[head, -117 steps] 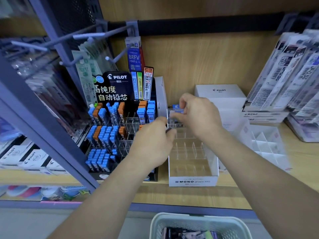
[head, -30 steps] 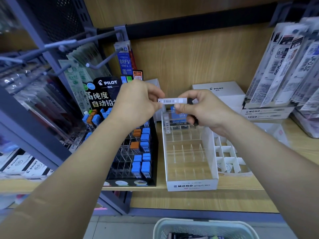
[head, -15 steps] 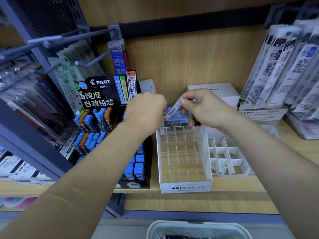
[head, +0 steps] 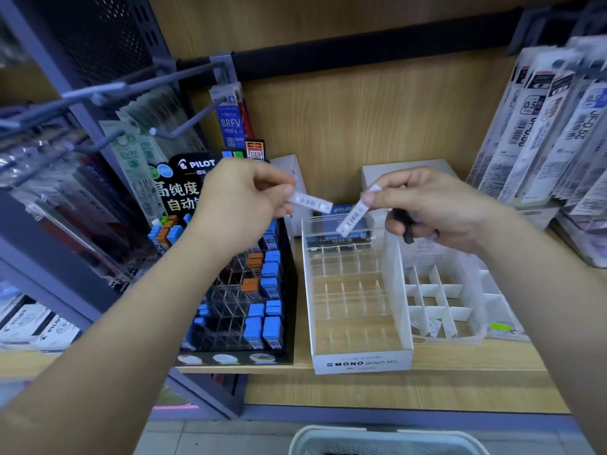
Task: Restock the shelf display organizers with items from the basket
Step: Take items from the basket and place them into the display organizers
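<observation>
Two slim white barcoded cases up over the back end of the MONO organizer (head: 361,362) — left case (head: 310,202) pinched by its end in thumb and fingertips of the left hand (head: 239,205), right case (head: 353,219) pinched tilted in the right hand (head: 437,208), dark item (head: 406,230) curled under its lower fingers. Black Pilot rack (head: 236,358) just left of the organizer, basket (head: 387,436) rim below its front.

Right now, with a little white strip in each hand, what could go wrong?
The right hand pinches the right strip by one end while also gripping a dark item; either might slip. The left hand holds the left strip by its tip too. A dropped piece could land in a wrong cell of the MONO organizer.
</observation>
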